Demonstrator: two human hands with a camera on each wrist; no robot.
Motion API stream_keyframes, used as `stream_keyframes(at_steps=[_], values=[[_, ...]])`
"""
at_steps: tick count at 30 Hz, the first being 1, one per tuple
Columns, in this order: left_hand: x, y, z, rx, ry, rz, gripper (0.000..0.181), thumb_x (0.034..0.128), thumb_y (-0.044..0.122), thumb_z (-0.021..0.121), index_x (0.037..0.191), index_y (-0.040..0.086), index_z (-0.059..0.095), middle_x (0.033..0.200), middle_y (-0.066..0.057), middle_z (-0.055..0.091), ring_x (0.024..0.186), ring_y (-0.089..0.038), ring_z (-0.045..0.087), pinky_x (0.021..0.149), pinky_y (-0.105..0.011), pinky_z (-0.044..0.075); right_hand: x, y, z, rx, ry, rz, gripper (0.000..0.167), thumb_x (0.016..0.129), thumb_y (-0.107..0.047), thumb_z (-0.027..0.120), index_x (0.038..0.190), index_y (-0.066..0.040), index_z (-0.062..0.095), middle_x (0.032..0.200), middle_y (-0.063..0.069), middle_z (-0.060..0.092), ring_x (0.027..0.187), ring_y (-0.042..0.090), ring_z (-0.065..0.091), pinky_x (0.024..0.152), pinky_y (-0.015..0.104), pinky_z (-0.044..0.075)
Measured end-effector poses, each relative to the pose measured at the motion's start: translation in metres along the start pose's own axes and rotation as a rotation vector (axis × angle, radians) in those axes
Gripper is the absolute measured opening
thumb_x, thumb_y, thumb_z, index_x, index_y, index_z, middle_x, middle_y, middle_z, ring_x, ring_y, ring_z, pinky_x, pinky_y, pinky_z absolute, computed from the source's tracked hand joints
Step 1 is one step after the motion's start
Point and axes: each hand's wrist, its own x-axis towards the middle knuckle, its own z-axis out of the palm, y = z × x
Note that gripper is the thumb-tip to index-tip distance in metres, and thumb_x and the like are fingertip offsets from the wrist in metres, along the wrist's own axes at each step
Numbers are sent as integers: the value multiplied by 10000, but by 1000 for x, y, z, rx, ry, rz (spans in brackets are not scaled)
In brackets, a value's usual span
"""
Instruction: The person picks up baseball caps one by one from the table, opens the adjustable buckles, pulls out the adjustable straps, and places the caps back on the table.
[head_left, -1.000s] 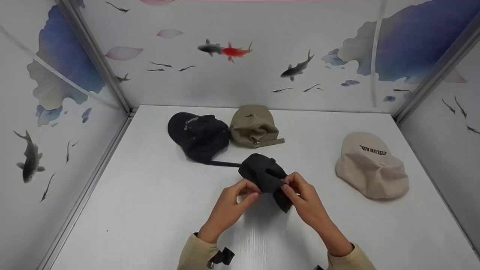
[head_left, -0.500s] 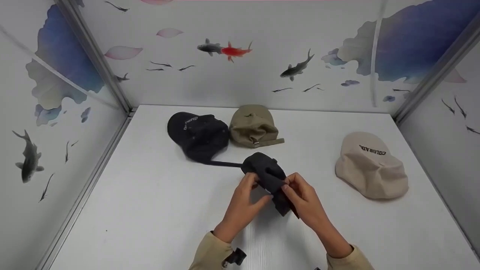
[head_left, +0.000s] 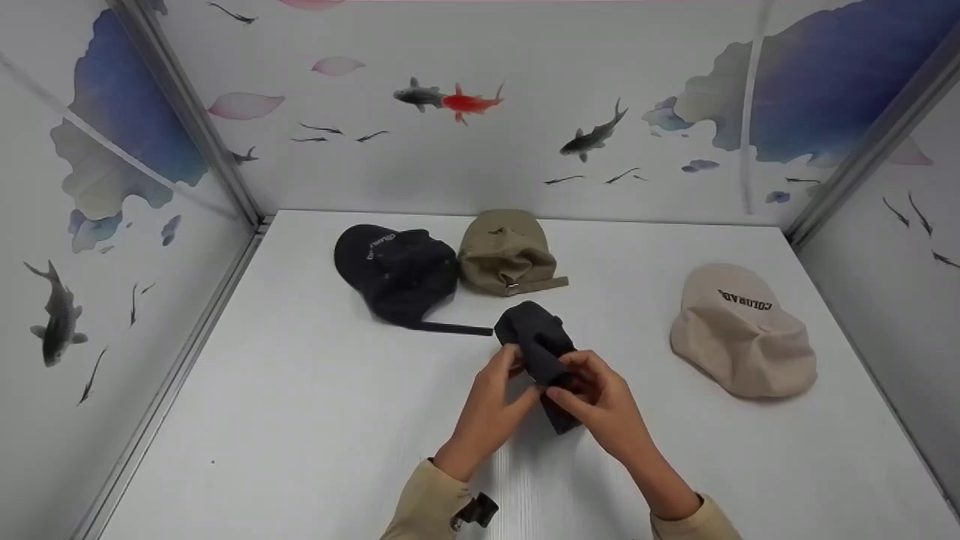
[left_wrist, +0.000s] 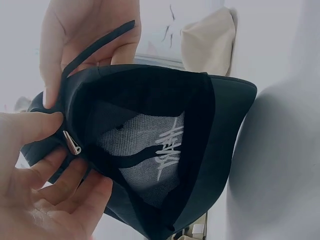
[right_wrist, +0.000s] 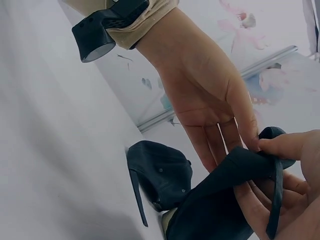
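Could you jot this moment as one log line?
left hand: holds dark cap; right hand: holds same cap; tabletop: another dark cap, olive cap, beige cap

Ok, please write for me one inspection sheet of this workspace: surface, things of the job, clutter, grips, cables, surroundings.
Surface: white table, one small dark speck at left.
Job's things: held dark cap, metal buckle near its strap.
Clutter: second dark cap and olive cap side by side at the back; beige cap apart, at right.
Grips: left grip and right grip both hold the held dark cap.
Cables: nothing seen.
Surroundings: white panels with printed fish, metal posts at the corners.
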Motion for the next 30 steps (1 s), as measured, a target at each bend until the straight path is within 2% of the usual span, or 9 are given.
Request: stream_keyframes(at_steps=[9,14,19,30], values=[[1,-4,3,-62,-11,0,252,1017,207,584,1244,108,538,1261,-56,650,1248,-167,601,1072,-277,483,0,5,2,-34,52,-11,196,867,25,724,1051,-5,664,1045,157,716,895,57,671,798,184,559],[0,-3,5,-41,4,0,244,1005,135,587,1242,101,542,1237,-70,666,1218,-171,624,1040,-275,508,-1,6,2,-25,66,-33,154,874,59,700,1006,-15,677,1032,153,725,899,37,682,795,187,567],[0,-2,8,-29,23,-13,256,981,103,617,1230,102,557,1195,-75,687,1169,-167,654,997,-255,531,0,9,3,-53,92,-54,165,867,100,682,955,-39,695,1000,141,746,878,17,690,766,192,575],[0,-1,10,-22,13,-46,301,949,29,631,1236,75,554,1196,-109,686,1159,-206,666,978,-240,539,1,14,3,-95,125,-50,222,857,111,684,920,-99,719,979,106,772,859,30,708,736,204,578]])
